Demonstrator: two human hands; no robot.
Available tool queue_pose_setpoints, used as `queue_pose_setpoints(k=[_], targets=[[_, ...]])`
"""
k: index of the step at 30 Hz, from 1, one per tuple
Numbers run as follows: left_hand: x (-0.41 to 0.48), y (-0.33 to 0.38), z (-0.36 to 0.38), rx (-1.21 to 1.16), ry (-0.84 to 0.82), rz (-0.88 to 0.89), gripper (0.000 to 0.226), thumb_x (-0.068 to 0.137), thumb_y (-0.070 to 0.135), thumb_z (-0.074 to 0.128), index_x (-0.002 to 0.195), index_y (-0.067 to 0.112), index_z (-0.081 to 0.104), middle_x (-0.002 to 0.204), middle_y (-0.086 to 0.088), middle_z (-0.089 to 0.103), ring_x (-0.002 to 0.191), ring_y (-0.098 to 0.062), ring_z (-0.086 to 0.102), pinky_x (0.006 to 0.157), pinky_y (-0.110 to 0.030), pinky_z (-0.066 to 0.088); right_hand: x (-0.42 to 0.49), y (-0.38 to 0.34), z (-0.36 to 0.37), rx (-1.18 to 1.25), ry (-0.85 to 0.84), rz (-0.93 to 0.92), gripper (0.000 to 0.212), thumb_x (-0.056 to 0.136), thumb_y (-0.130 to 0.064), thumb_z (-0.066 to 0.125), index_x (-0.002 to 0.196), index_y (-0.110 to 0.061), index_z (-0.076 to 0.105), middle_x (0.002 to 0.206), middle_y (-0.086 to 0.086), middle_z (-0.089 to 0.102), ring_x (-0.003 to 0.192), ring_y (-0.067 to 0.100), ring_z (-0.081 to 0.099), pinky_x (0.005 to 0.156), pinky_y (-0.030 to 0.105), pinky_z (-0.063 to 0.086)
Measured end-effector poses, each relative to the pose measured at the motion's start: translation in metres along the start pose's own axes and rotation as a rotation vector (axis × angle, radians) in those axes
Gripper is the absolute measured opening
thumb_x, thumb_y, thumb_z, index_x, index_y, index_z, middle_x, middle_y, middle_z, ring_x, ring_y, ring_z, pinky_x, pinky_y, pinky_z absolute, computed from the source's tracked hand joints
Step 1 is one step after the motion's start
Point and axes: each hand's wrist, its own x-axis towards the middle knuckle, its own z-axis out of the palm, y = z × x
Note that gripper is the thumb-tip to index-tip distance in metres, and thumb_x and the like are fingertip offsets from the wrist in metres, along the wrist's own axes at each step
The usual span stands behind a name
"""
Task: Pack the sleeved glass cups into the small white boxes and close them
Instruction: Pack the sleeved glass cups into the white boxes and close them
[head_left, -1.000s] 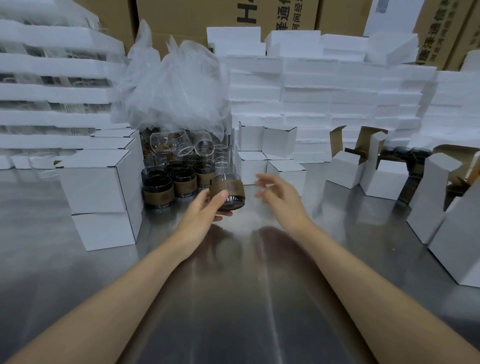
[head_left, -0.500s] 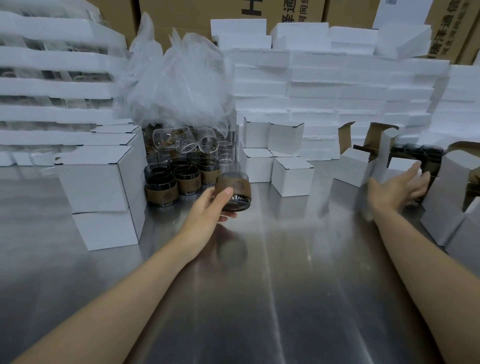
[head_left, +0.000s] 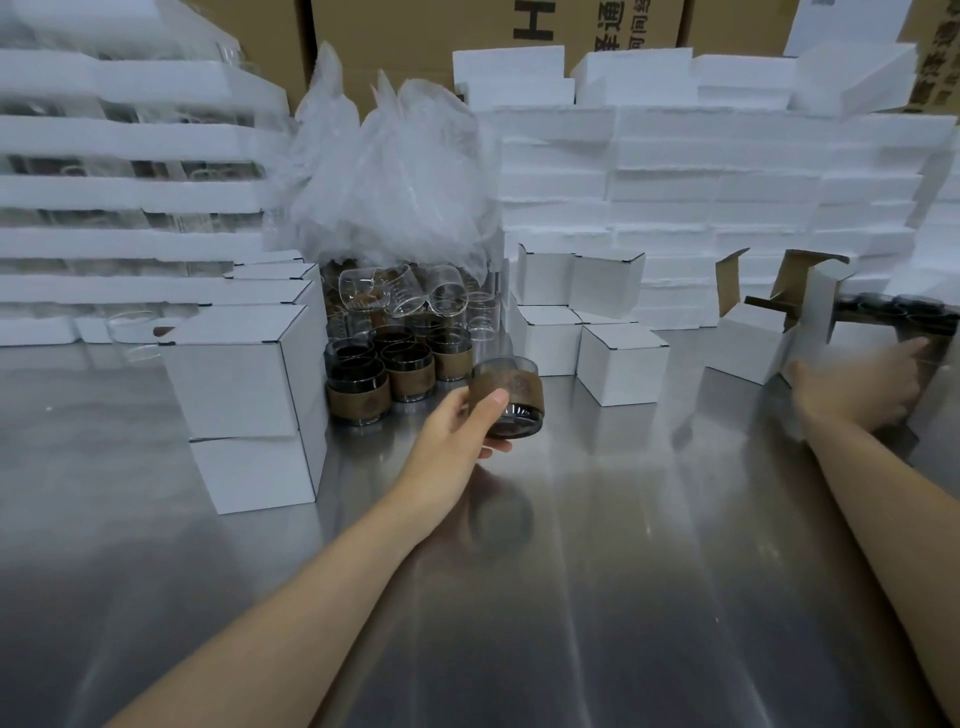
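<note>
- Steel counter (head_left: 571, 597) fills our foreground, backed by a wall of white foam slabs (head_left: 675, 171), brown cartons (head_left: 441, 31) and a heap of clear plastic bags (head_left: 389, 182).
- Our left hand (head_left: 462, 431) grips one sleeved cup (head_left: 511, 395), thumb across the brown sleeve and fingers curled underneath. It holds the cup tilted in the air above the middle of the counter, much where it was a second ago.
- More sleeved cups (head_left: 395, 369) stand clustered just beside the stacked closed boxes (head_left: 234, 374) at left, with bare glasses (head_left: 405, 291) piled behind them.
- The real change is our right hand (head_left: 857, 392). A second ago it hovered next to the held cup, and now it has swung out to the far right, among the open boxes (head_left: 753, 338) with raised flaps.
- That hand is smeared by motion. It seems to lie against a white box at the frame edge, but we cannot tell whether its fingers have closed on it or merely touch it.
- We read this as fetching an empty box for the cup already in hand, so this cup is not yet packed.
- Next we would have to bring the box to the centre, mouth towards the cup, and keep the flaps clear as the glass slides in.
- We judge the one-handed hold on smooth glass to be the weak point while our attention is off to the right.
</note>
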Motion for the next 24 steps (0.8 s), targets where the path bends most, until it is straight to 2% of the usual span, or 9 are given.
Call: queue_pose_setpoints(k=[3, 8, 11, 13, 15, 17, 19, 22, 24], targets=[[0.0, -0.001, 0.0, 0.005, 0.003, 0.009, 0.028, 0.095, 0.042, 0.055, 0.113, 0.022, 0.062, 0.095, 0.006, 0.073, 0.08, -0.015, 0.07, 0.077, -0.026, 0.048, 0.002, -0.001, 0.001, -0.022, 0.027, 0.002, 0.104, 0.08, -0.031, 0.074, 0.153, -0.004, 0.005, 0.148, 0.023, 0.029, 0.132, 0.042, 0.03, 0.108, 0.051, 0.023], [0.001, 0.002, 0.002, 0.025, 0.045, 0.065, 0.021, 0.096, 0.033, 0.055, 0.111, 0.021, 0.06, 0.091, 0.009, 0.07, 0.077, -0.011, 0.067, 0.074, -0.023, 0.049, -0.01, -0.005, -0.002, -0.001, 0.101, -0.076, 0.108, 0.075, -0.047, 0.07, 0.154, -0.013, 0.004, 0.143, 0.025, 0.032, 0.122, 0.043, 0.039, 0.104, 0.048, 0.027], [0.0, 0.004, 0.002, 0.034, 0.072, 0.107, 0.023, 0.094, 0.029, 0.058, 0.116, 0.021, 0.057, 0.095, 0.012, 0.068, 0.076, -0.005, 0.065, 0.073, -0.014, 0.049, -0.026, -0.007, -0.01, 0.031, 0.059, -0.148, 0.107, 0.073, -0.047, 0.07, 0.153, -0.018, 0.006, 0.141, 0.025, 0.03, 0.12, 0.045, 0.04, 0.105, 0.05, 0.03], [0.0, 0.005, 0.001, 0.047, 0.093, 0.105, 0.038, 0.093, 0.031, 0.059, 0.128, 0.019, 0.052, 0.108, 0.008, 0.068, 0.088, -0.004, 0.065, 0.084, -0.017, 0.05, -0.039, -0.006, -0.019, 0.057, 0.033, -0.191, 0.102, 0.073, -0.042, 0.072, 0.151, -0.015, 0.012, 0.139, 0.026, 0.029, 0.119, 0.046, 0.039, 0.103, 0.049, 0.033], [0.0, 0.006, 0.0, 0.074, 0.126, 0.095, 0.046, 0.093, 0.031, 0.06, 0.135, 0.015, 0.049, 0.118, 0.002, 0.066, 0.104, -0.012, 0.063, 0.097, -0.029, 0.048, -0.058, -0.007, -0.029, 0.067, 0.019, -0.271, 0.094, 0.073, -0.036, 0.073, 0.146, -0.01, 0.021, 0.136, 0.026, 0.03, 0.114, 0.046, 0.04, 0.099, 0.047, 0.037], [0.001, 0.006, 0.0, 0.115, 0.153, 0.102, 0.041, 0.092, 0.03, 0.061, 0.129, 0.015, 0.054, 0.114, 0.003, 0.068, 0.104, -0.013, 0.063, 0.097, -0.031, 0.048, -0.08, -0.009, -0.041, 0.067, 0.012, -0.337, 0.089, 0.073, -0.036, 0.074, 0.141, -0.005, 0.026, 0.133, 0.027, 0.032, 0.114, 0.045, 0.04, 0.098, 0.048, 0.039], [0.0, 0.007, -0.001, 0.182, 0.175, 0.113, 0.034, 0.091, 0.031, 0.063, 0.121, 0.016, 0.059, 0.105, 0.009, 0.068, 0.096, -0.01, 0.063, 0.09, -0.025, 0.048, -0.104, -0.013, -0.054, 0.104, 0.013, -0.377, 0.087, 0.074, -0.038, 0.076, 0.136, 0.002, 0.03, 0.135, 0.028, 0.032, 0.122, 0.044, 0.036, 0.103, 0.048, 0.036], [-0.001, 0.006, -0.001, 0.24, 0.183, 0.121, 0.037, 0.089, 0.035, 0.064, 0.12, 0.016, 0.058, 0.106, 0.01, 0.067, 0.098, -0.006, 0.062, 0.091, -0.024, 0.047, -0.146, -0.028, -0.076, 0.266, 0.016, -0.408, 0.088, 0.072, -0.038, 0.08, 0.132, 0.007, 0.033, 0.14, 0.026, 0.031, 0.131, 0.04, 0.032, 0.107, 0.045, 0.031], [-0.001, 0.008, -0.001, 0.248, 0.186, 0.135, 0.036, 0.09, 0.035, 0.063, 0.119, 0.015, 0.057, 0.104, 0.011, 0.065, 0.096, -0.009, 0.062, 0.093, -0.028, 0.048, -0.178, -0.043, -0.085, 0.37, -0.082, -0.453, 0.095, 0.07, -0.041, 0.082, 0.134, 0.006, 0.03, 0.144, 0.022, 0.031, 0.133, 0.036, 0.032, 0.109, 0.044, 0.031]])
